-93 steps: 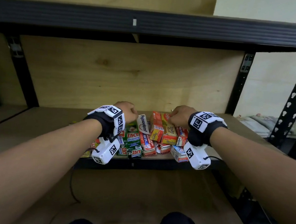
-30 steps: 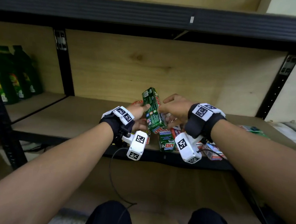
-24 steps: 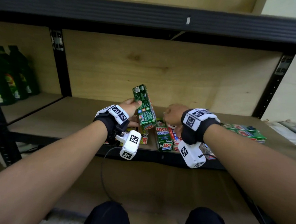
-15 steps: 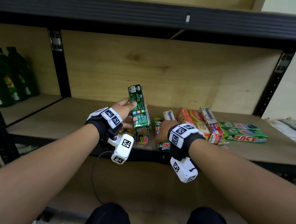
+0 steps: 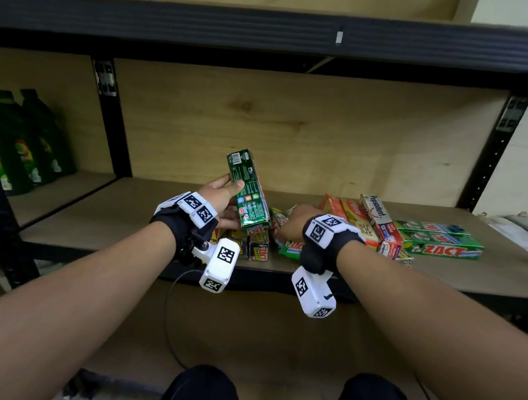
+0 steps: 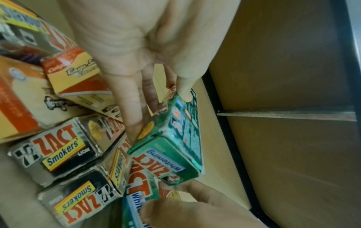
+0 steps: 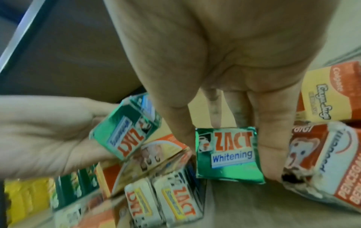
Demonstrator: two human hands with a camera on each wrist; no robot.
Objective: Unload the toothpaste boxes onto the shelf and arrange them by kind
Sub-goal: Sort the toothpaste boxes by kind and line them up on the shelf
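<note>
On the shelf (image 5: pixel 483 275) a heap of toothpaste boxes (image 5: pixel 357 218) lies near the front edge, about midway along. The left hand (image 5: pixel 222 197) holds one box (image 5: pixel 249 189) tilted up above the left end of the heap, its lower end just over the smokers' boxes (image 5: pixel 258 249), which lie side by side at the front edge. Right of that, the right hand (image 5: pixel 292 223) pinches the end of a whitening box (image 7: pixel 228 155) lying in the heap. Farther right, two long boxes (image 5: pixel 439 241) lie flat, one behind the other, lengthwise along the shelf, touching the heap. Bottles (image 5: pixel 22 141) stand in the bay to the left, beyond the upright post (image 5: pixel 113 122).
</note>
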